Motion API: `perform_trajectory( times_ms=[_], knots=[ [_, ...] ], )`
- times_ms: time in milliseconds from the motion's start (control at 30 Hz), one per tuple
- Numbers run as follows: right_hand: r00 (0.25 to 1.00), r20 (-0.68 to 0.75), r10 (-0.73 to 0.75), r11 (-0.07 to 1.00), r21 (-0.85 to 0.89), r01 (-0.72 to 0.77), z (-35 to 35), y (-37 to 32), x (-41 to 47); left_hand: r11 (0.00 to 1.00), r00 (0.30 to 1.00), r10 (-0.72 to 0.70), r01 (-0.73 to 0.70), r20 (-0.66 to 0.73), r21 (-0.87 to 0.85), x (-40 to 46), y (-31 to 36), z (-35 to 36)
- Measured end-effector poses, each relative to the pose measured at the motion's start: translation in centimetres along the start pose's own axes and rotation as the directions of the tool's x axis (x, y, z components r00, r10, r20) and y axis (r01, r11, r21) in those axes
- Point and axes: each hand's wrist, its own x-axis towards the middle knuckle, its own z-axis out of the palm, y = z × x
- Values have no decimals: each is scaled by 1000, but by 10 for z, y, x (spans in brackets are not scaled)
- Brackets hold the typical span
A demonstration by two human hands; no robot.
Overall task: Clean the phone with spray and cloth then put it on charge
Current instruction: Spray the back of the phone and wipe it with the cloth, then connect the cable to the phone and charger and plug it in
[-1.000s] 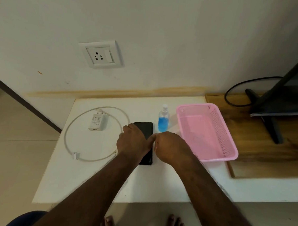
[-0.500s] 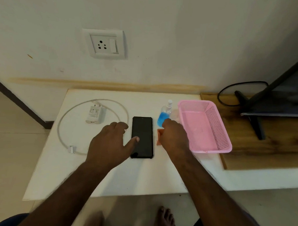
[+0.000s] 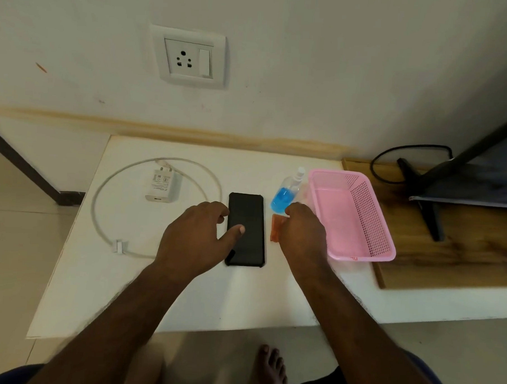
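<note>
1. Head view, shapes and materials: the phone (image 3: 246, 229) is a flat black slab with rounded corners in a matte case, lying face up mid-way across the smooth white table (image 3: 227, 301). Just right of it there's a small orange cloth (image 3: 276, 230), a bit crumpled, then a clear plastic spray bottle (image 3: 287, 193) with blue liquid, touching or almost touching a pink perforated plastic basket (image 3: 370, 226).
2. Over on the left sits a white boxy charger (image 3: 160, 185) with its white cable (image 3: 107, 191) looped in a ring around it. White wall socket (image 3: 191, 57) above, with three round holes and a rocker switch.
3. Hands: left hand (image 3: 198, 241) is loose and spread out, thumb tip resting on the phone's screen, gripping nothing. Right hand (image 3: 301, 231) has its fingers curled down on the cloth, seems to be pinching it, though its fingertips are hidden.
4. Versus half a second ago: pretty much the same layout, the left hand has slid closer so it covers more of the phone's left edge, and the right hand stays on the cloth.
5. Writing: there's grey print on the charger and a small red mark on the basket's front rim, both too tiny to read.
</note>
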Motion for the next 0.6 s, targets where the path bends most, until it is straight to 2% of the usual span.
perform_trajectory(
  times_ms=[67, 100, 133, 233, 300, 367, 467, 533, 600],
  knots=[
    [1000, 28, -6, 988, -152, 11, -4, -2, -11, 1000, 1000, -2, 3, 3, -6, 1, 1, -1],
    [1000, -25, 10, 985, -173, -14, -3, 0, -18, 1000, 1000, 0, 1, 7, -7, 1, 2, -1],
    [998, -61, 15, 988, -151, -24, -2, 0, -26, 1000, 1000, 2, -2, 11, -7, 2, 3, -2],
    [1000, 6, 5, 995, -99, -4, 4, -7, -45, 1000, 1000, 6, -6, 16, -20, 1, 7, -3],
    [994, 97, -42, 987, -153, 57, 10, -8, -47, 1000, 1000, 7, -6, 25, -22, -1, 7, -5],
    [989, 129, -72, 976, -194, 96, 14, -6, -45, 1000, 999, 4, -4, 33, -20, -3, 3, -8],
    [982, 191, 11, 978, -206, 29, 15, -3, -44, 999, 999, -21, 22, 25, -31, -2, -1, -12],
    [981, 185, 52, 989, -143, -26, 14, -2, -44, 999, 999, -38, 38, 16, -35, -1, -5, -16],
    [993, 112, 25, 992, -129, -11, 7, -5, -45, 998, 998, -57, 57, 11, -25, 1, -8, -20]
  ],
)
